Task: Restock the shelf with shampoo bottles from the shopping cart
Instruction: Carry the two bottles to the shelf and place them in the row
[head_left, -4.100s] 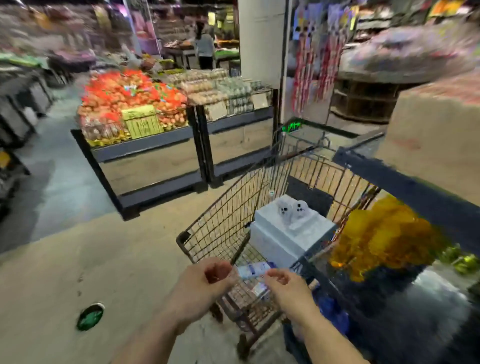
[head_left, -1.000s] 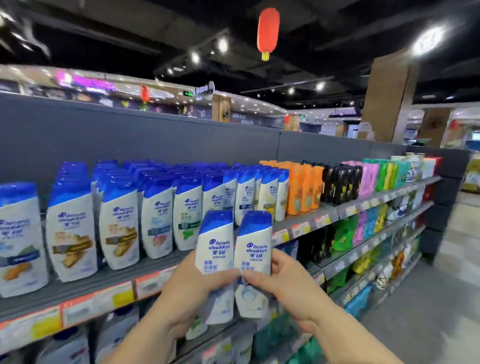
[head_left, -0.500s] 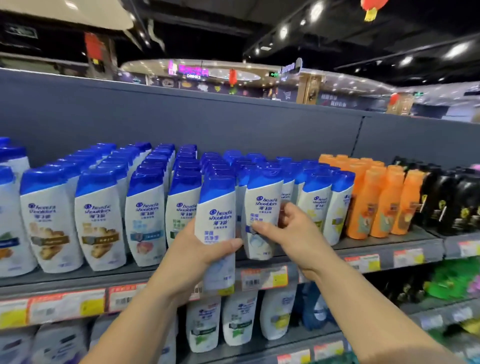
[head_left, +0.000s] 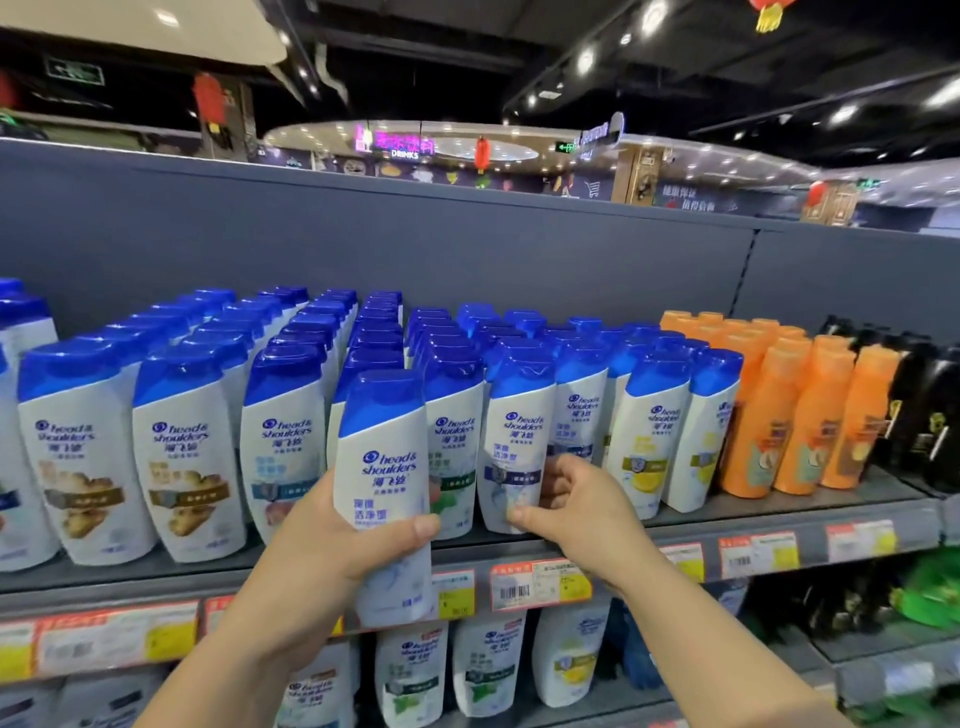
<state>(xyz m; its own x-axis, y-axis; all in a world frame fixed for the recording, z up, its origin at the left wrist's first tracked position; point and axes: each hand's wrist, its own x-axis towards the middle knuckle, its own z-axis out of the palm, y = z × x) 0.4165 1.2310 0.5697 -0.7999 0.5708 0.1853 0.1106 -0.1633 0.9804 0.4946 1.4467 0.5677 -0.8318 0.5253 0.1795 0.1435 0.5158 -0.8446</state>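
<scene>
My left hand (head_left: 332, 540) grips a white shampoo bottle with a blue cap (head_left: 382, 467), upright in front of the shelf edge, off the shelf. My right hand (head_left: 569, 506) has its fingers around the lower part of a second white and blue shampoo bottle (head_left: 517, 441), which stands on the grey top shelf (head_left: 753, 517) at the front of its row. Rows of matching blue-capped bottles (head_left: 182, 447) fill the shelf to the left and behind. The shopping cart is out of view.
Orange bottles (head_left: 810, 410) and black bottles (head_left: 930, 415) stand to the right on the same shelf. Price tags (head_left: 540, 582) line the shelf edge. A lower shelf holds more white bottles (head_left: 488, 670) and green packs (head_left: 930, 592). A grey back panel (head_left: 415, 249) rises behind.
My right hand has set its bottle into the front of the row and now holds it lower down. The left hand's bottle has risen slightly; the view moved closer to the shelf.
</scene>
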